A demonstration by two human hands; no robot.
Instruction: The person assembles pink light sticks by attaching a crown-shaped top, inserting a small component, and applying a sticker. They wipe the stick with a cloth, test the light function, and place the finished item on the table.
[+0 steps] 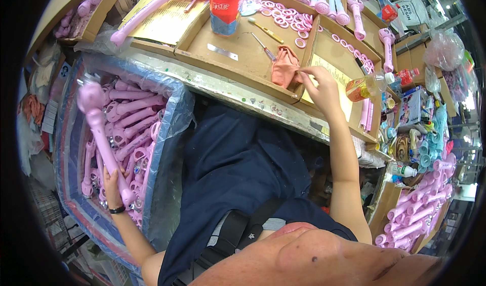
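Over the bin (169,134), a pink wand (104,134) slants above a heap of other wands (139,115), its bulbed head pointing to the bin's far left corner. The left hand (112,188) has its fingers closed around the near end of the handle, a hold that leaves the head and the shiny bits on it untouched. Beneath, the heap lies with handles crossing, and the bin's clear lining probably guards it from scuffs.

Right of the bin, at the table (243,99), the right hand (321,86) pinches the edge of a cloth (285,68) between thumb and forefinger; so light a grip seems enough because the tray (197,40) bears the cloth. Between cloth and bin, a screwdriver (263,47) and a metal strip (223,52) lie apart, likely so either can be picked up singly. Farther from the bin, pink rings (288,18) fill the tray's back corner, perhaps to leave its front clear. Farthest right of the bin, a box (387,202) contains stacked pink tubes (415,217).
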